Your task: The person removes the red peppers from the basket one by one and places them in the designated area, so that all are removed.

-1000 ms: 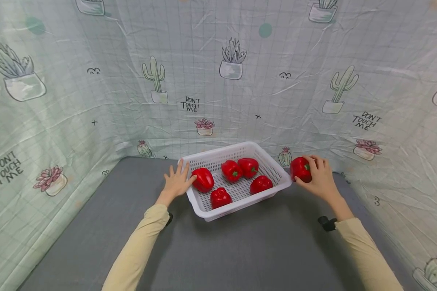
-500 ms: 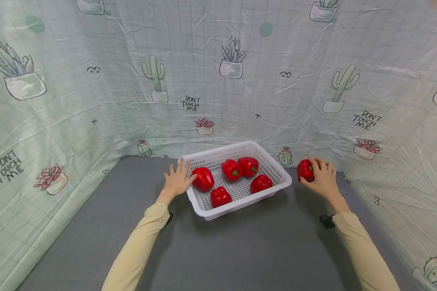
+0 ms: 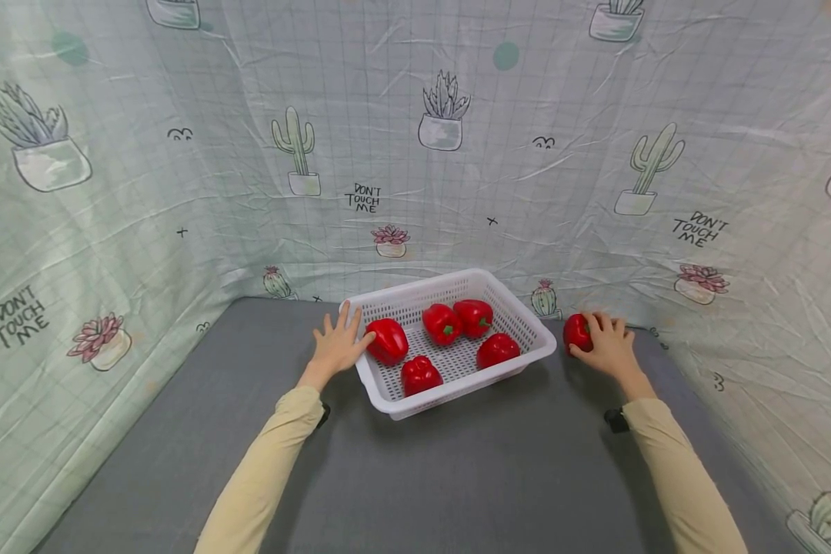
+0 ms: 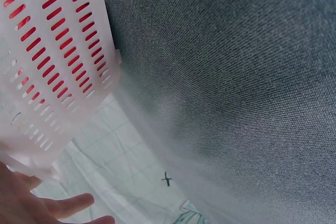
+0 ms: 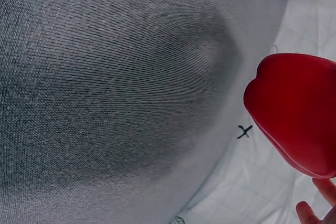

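My left hand (image 3: 335, 348) has its fingers spread over the left rim of a white slotted plastic basket (image 3: 450, 390). Inside are several red bell peppers; one bell pepper (image 3: 387, 342) lies right by my left thumb. To the right of the basket, my right hand (image 3: 611, 350) holds another red bell pepper (image 3: 576, 335) low by the back of the table, thumb at its front and fingers over its right side. The right wrist view shows this bell pepper (image 5: 296, 111) large, with fingertips (image 5: 306, 212) at its lower edge. In the left wrist view, red shows through the basket's slotted wall (image 4: 60, 40).
The table (image 3: 457, 477) has a dark grey cloth cover. A pale curtain (image 3: 471, 192) printed with cacti hangs close behind the basket and along both sides. Dark wrist devices, such as the right band (image 3: 616, 420), sit at the sleeve ends.
My right hand has carried its bell pepper from beside the basket's right corner, a little rightward and down toward the table. My left hand and the basket have stayed in place.
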A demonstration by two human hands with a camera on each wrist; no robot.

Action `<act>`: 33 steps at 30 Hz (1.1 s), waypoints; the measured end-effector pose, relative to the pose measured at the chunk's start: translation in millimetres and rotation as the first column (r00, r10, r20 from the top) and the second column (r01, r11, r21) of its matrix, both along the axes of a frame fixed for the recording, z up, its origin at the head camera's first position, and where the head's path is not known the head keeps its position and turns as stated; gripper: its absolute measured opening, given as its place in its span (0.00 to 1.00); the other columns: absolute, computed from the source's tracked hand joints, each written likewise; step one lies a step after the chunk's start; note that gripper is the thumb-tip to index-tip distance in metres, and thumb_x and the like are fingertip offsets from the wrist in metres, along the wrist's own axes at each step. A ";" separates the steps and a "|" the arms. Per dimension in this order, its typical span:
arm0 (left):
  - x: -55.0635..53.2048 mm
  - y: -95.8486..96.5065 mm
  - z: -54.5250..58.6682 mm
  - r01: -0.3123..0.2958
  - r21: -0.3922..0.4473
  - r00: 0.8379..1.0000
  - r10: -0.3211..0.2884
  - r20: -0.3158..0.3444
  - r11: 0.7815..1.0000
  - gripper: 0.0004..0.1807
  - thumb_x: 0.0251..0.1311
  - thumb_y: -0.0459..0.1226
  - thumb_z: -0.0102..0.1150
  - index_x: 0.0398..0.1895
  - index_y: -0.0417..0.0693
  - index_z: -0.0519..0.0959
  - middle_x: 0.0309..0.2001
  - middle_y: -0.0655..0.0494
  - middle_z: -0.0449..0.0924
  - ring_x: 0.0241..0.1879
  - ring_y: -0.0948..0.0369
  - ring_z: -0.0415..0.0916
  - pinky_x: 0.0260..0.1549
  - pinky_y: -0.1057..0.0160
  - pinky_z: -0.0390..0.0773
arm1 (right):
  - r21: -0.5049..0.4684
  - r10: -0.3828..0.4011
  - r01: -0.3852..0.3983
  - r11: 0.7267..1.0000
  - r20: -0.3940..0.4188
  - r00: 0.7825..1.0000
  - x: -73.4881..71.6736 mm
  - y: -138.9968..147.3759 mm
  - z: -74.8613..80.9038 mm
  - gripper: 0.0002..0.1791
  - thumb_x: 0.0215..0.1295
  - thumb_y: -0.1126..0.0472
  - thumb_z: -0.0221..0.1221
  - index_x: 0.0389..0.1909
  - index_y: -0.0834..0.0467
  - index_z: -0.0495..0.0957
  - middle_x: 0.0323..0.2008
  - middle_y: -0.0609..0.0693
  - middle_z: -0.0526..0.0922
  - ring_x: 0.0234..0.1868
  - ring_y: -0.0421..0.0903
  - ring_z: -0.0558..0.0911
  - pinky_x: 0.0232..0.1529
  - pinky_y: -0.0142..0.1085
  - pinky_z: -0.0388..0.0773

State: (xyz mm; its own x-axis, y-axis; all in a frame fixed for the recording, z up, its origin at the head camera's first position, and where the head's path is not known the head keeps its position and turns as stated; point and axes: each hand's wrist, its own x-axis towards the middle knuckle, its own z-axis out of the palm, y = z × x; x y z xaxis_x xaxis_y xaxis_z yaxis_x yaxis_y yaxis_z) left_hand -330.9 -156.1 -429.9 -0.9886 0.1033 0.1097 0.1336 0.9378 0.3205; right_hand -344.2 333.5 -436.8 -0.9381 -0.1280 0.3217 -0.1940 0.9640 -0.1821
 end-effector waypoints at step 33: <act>-4.0 -1.6 -4.2 0.001 0.010 1.000 -0.001 0.006 1.000 0.39 0.60 0.57 0.38 0.69 0.45 0.47 0.70 0.42 0.36 0.63 0.29 0.38 0.53 0.28 0.42 | 0.057 -0.042 0.039 0.998 0.052 0.998 -5.9 -0.6 -17.7 0.42 0.47 0.49 0.61 0.60 0.62 0.54 0.54 0.70 0.58 0.54 0.69 0.54 0.43 0.68 0.52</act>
